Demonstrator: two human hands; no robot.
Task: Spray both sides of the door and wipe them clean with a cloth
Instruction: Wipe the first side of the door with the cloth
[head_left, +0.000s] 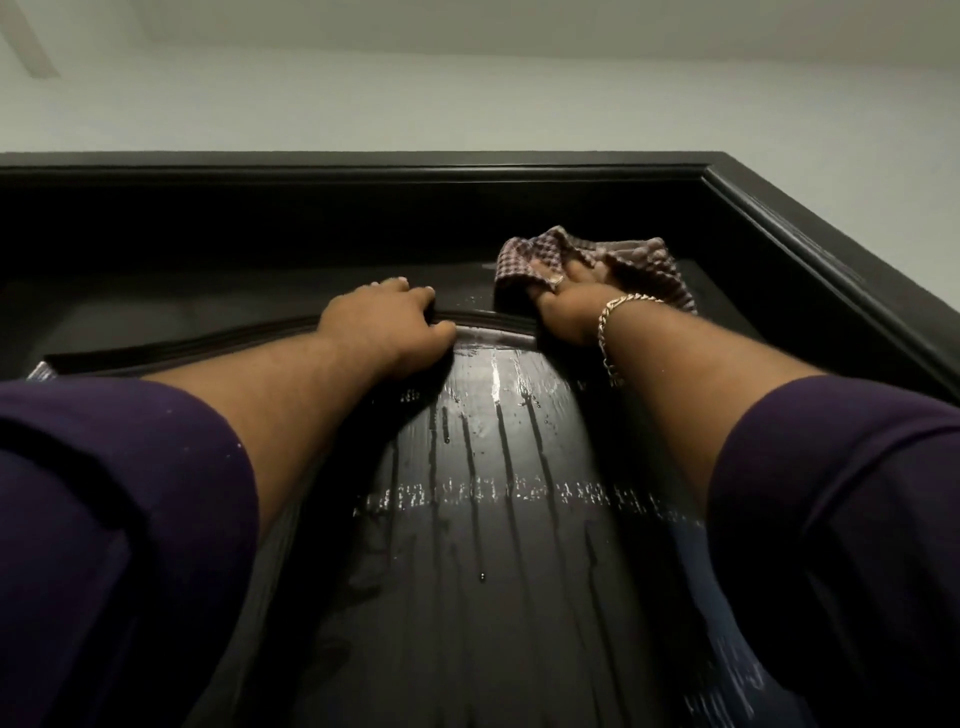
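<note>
Pale wall (467, 104) fills the far part of the view above a dark door frame (779, 218), and the dark door (467, 597) rises up the middle, seen from below. At the left edge a purple sleeve (104, 519) covers the upper part of the left arm. The left hand (384, 327) is on the door left of centre, its fingers curled over the raised arched moulding (208, 345) of the door panel, with the thumb against the moulding's near edge. Between the two arms the panel is wet, with streaks (488, 457) running toward the near edge and a band of droplets across it. To the right, the right hand (566, 306) presses a checked cloth (613, 262) against the door's far upper part, just right of the moulding's end; the fingers lie spread on the cloth, a ring (557, 280) shows on one finger and a chain bracelet (608, 322) hangs at the wrist.
</note>
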